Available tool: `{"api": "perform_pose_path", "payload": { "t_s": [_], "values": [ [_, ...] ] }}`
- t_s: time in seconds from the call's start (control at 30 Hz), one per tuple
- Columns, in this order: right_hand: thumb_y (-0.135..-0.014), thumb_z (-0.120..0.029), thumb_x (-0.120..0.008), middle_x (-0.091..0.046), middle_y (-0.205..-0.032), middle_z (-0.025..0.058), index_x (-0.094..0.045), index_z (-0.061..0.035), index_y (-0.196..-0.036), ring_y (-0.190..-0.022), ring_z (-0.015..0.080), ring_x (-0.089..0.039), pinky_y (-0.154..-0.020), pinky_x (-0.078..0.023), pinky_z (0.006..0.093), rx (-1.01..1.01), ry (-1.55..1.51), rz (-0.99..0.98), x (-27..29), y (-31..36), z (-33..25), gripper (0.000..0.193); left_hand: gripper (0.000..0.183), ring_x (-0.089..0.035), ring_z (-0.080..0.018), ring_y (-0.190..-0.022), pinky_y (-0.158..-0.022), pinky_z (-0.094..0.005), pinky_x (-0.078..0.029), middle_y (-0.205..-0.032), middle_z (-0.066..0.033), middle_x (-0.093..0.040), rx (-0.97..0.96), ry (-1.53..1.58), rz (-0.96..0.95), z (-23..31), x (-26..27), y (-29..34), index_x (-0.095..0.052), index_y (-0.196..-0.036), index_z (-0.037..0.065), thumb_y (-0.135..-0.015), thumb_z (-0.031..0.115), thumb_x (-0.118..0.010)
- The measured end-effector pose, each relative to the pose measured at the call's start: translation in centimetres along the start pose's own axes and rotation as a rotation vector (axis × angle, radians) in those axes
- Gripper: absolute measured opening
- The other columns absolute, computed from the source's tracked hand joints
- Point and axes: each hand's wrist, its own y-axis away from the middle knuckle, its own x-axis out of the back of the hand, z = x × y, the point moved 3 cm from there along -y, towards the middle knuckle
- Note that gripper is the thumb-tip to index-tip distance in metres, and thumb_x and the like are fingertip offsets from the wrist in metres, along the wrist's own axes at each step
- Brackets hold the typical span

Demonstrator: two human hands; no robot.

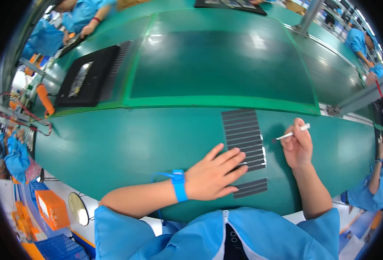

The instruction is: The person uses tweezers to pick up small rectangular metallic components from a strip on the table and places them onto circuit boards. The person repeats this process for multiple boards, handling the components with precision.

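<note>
A sheet of dark grey strips (pixel 243 125) lies on the green mat in front of me, its strips parted by thin pale lines. Below it is a shorter piece with the same dark strips (pixel 253 187). My left hand (pixel 215 173) is flat with its fingers spread, the fingertips resting over the left edge of the larger sheet. A blue wrist strap (pixel 179 185) goes round that wrist. To the right of the sheet, my right hand (pixel 298 145) is raised and pinches a slim white pen-like tool (pixel 293 131), its thin tip directed left toward the strips.
Beyond the green worktop (pixel 135 147) runs a raised green-edged panel (pixel 217 102). A black flat panel (pixel 85 78) lies at far left beside an orange-handled tool (pixel 45 99). A metal post (pixel 352 97) stands at right. Co-workers in blue (pixel 74 21) work around the table.
</note>
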Motion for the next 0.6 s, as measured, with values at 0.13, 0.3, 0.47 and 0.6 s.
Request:
{"api": "perform_pose_path", "payload": {
  "t_s": [0.13,0.3,0.47,0.6],
  "values": [
    [-0.093,-0.018,-0.057,-0.06,-0.069,0.0079,-0.047,-0.0097,-0.097,-0.05,0.0104,-0.047,-0.048,-0.035,0.0228,0.009,0.003,0.009,0.3,-0.1,-0.1,0.014,0.056,-0.039,-0.0329,-0.13,-0.104,-0.0556,-0.029,-0.139,-0.0167,-0.042,-0.002,0.003,-0.018,0.1,0.0,-0.5,-0.051,-0.128,0.009,-0.081,0.037,-0.066],
    [-0.093,-0.02,-0.058,-0.06,-0.068,0.0074,-0.047,-0.0098,-0.097,-0.049,0.0097,-0.049,-0.047,-0.035,0.0219,0.011,0.022,0.011,0.8,0.1,-0.3,0.015,0.057,-0.039,-0.0327,-0.129,-0.103,-0.0557,-0.03,-0.139,-0.0163,-0.042,-0.009,0.008,-0.022,0.2,-0.1,-0.9,-0.051,-0.128,0.01,-0.081,0.037,-0.066],
    [-0.093,-0.019,-0.057,-0.06,-0.068,0.0072,-0.047,-0.0102,-0.097,-0.049,0.0094,-0.049,-0.047,-0.036,0.0218,0.013,0.018,0.029,1.0,-0.4,-0.5,0.014,0.057,-0.04,-0.0331,-0.129,-0.103,-0.0554,-0.031,-0.139,-0.0162,-0.042,-0.015,0.008,-0.027,-0.2,0.1,-1.6,-0.051,-0.128,0.009,-0.081,0.037,-0.066],
    [-0.093,-0.015,-0.056,-0.056,-0.068,0.0045,-0.046,-0.0106,-0.1,-0.052,0.0097,-0.047,-0.048,-0.036,0.0222,-0.009,0.003,0.037,0.1,-0.8,0.2,0.013,0.058,-0.04,-0.0338,-0.128,-0.101,-0.0549,-0.032,-0.138,-0.0171,-0.043,0.003,-0.016,0.005,-0.4,0.5,-0.4,-0.051,-0.128,0.009,-0.08,0.037,-0.066]
  ]
}}
